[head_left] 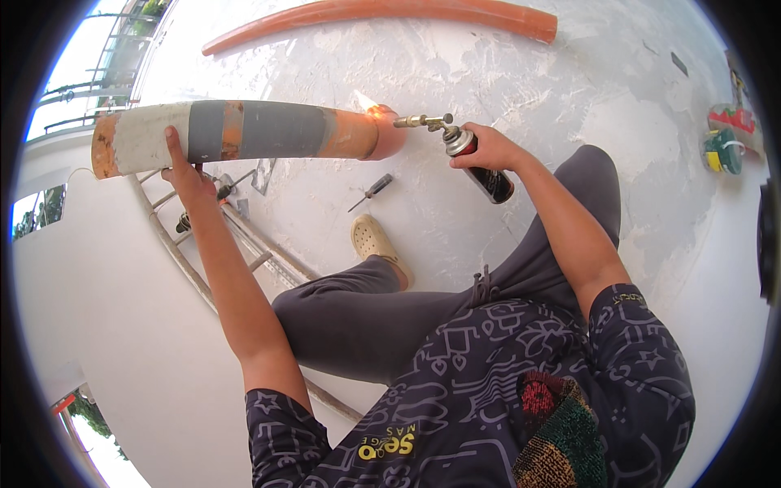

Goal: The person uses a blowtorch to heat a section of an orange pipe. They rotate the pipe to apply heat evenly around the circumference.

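My left hand [189, 169] grips a thick plastic pipe [281, 130] from below near its left part, thumb up along the near side. The pipe is orange with grey and whitish coats over much of its length, and lies level across the view. In my right hand [488, 148] is a gas torch, a dark canister [493, 184] with a brass nozzle [421, 121] on top. The nozzle points left at the pipe's right end [389, 134], which glows orange beside a bright flame [366, 102]. A small gap separates nozzle and pipe.
A screwdriver [372, 193] lies on the plaster-smeared floor near my beige clog [377, 244]. Under my left arm leans or lies a wooden ladder [181, 236], with tools by it. A long orange pipe [382, 11] rests at the far side. Red and green items [724, 150] stand far right.
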Demonstrator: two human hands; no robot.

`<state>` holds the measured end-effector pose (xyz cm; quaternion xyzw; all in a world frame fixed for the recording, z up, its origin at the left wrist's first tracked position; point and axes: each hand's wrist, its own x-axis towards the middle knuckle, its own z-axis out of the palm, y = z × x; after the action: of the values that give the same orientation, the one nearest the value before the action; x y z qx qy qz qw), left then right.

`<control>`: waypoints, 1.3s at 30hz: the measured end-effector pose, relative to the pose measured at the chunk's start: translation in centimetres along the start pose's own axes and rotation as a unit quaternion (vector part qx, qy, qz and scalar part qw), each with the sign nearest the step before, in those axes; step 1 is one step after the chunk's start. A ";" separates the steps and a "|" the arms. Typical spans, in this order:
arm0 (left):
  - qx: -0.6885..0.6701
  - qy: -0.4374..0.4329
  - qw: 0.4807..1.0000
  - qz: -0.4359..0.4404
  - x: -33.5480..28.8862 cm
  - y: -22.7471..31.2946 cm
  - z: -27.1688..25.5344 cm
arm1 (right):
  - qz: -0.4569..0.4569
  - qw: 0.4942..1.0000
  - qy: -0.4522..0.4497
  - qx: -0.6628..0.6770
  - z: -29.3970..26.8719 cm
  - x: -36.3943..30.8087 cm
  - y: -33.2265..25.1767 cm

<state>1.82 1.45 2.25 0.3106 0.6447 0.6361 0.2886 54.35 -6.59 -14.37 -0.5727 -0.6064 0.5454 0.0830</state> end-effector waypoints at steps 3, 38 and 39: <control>0.001 -0.004 1.000 0.004 -0.1 0.0 0.0 | 0.008 1.000 -0.007 -0.007 0.1 -0.1 -0.1; -0.022 -0.019 1.000 0.006 0.9 -1.1 -0.6 | 0.001 0.999 -0.026 -0.026 2.8 0.1 -0.6; -0.023 -0.020 1.000 0.006 0.9 -1.0 -0.7 | -0.004 0.999 -0.028 -0.020 2.9 0.2 -0.6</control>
<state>0.67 1.71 1.28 0.3203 0.6224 0.6460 0.3045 51.81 -7.94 -15.13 -0.5564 -0.6216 0.5485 0.0566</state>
